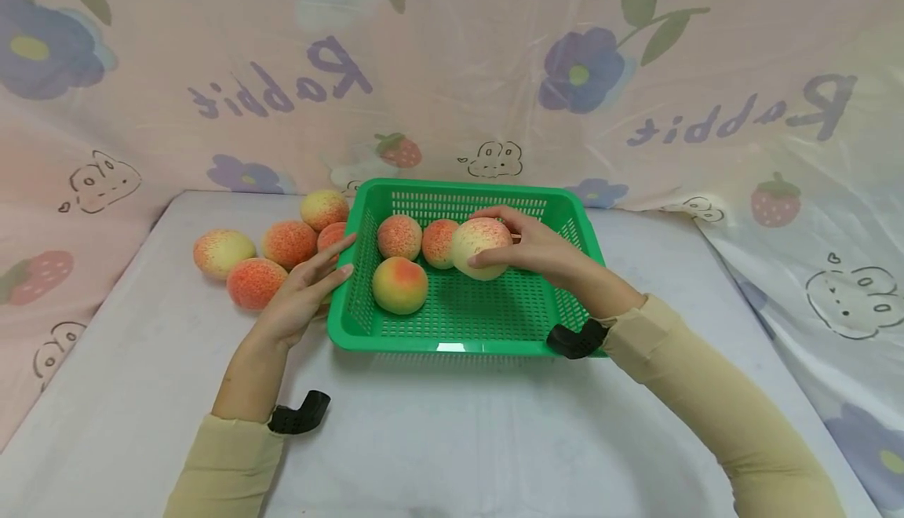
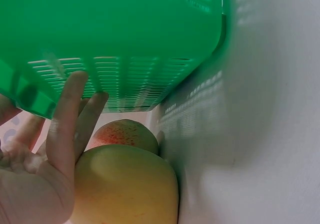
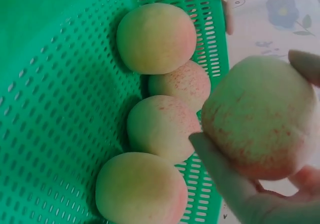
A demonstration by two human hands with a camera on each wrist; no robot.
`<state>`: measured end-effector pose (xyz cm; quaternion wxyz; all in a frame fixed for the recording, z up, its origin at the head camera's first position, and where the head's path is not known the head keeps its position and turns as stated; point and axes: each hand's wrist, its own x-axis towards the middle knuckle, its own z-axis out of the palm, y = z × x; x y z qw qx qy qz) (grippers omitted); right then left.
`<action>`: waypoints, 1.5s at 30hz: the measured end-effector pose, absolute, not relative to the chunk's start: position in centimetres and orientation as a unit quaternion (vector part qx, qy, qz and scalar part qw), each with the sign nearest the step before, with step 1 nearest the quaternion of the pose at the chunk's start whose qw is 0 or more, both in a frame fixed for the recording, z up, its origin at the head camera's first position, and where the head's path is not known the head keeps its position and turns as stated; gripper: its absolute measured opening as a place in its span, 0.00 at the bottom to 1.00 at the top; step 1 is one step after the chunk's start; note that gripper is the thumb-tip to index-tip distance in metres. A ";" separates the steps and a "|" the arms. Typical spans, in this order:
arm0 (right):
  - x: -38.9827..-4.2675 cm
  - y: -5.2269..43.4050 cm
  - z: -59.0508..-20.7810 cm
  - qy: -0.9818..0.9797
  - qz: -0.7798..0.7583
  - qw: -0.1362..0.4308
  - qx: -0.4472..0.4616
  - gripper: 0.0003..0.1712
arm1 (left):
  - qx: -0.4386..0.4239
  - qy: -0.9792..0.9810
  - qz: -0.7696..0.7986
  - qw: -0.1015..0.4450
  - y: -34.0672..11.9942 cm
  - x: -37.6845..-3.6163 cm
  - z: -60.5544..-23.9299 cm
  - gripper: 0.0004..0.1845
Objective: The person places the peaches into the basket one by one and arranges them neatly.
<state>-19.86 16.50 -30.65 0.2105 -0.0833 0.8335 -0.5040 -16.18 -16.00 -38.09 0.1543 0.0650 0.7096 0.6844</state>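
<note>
My right hand (image 1: 540, 247) grips a pale yellow peach (image 1: 481, 249) with red speckles, held above the inside of a green plastic basket (image 1: 452, 348). The same peach (image 3: 260, 116) appears close up in the right wrist view, between thumb and fingers. Several peaches lie in the basket, among them a yellow-orange one (image 1: 400, 286) at the front left and a redder one (image 1: 399, 237) behind it. My left hand (image 1: 300, 298) rests with fairly straight fingers against the basket's left side. In the left wrist view, its fingers (image 2: 65, 119) lie along the slotted wall, beside a yellow peach (image 2: 125, 184).
Left of the basket, several more peaches lie on the white tabletop (image 1: 424, 439), including an orange-red one (image 1: 256, 283) and a yellow one (image 1: 224, 253). Behind the table hangs a pink printed curtain (image 1: 452, 71). Black wrist mounts (image 1: 300, 413) sit on both forearms.
</note>
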 end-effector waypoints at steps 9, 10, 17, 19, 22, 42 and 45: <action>-20.8 15.9 -31.2 0.847 -0.455 0.242 -0.127 0.36 | 0.071 0.707 0.687 0.153 -16.0 -16.3 -38.3 0.30; -20.9 15.8 -31.3 0.841 -0.459 0.251 -0.137 0.36 | 0.072 0.707 0.687 0.152 -16.1 -16.3 -38.3 0.30; -21.8 15.7 -31.9 0.831 -0.444 0.293 -0.162 0.37 | 0.074 0.703 0.691 0.152 -16.1 -16.4 -38.3 0.30; -22.1 15.7 -32.2 0.822 -0.445 0.312 -0.171 0.38 | 0.075 0.703 0.691 0.152 -16.1 -16.4 -38.2 0.30; -22.5 15.6 -32.7 0.807 -0.449 0.335 -0.187 0.39 | 0.074 0.703 0.691 0.151 -16.1 -16.4 -38.2 0.30; -22.7 14.9 -35.1 0.810 -0.401 0.373 -0.209 0.43 | 0.075 0.701 0.693 0.150 -16.1 -16.4 -38.4 0.29; -22.5 15.0 -35.1 0.804 -0.399 0.385 -0.214 0.42 | 0.075 0.703 0.691 0.150 -16.1 -16.4 -38.3 0.29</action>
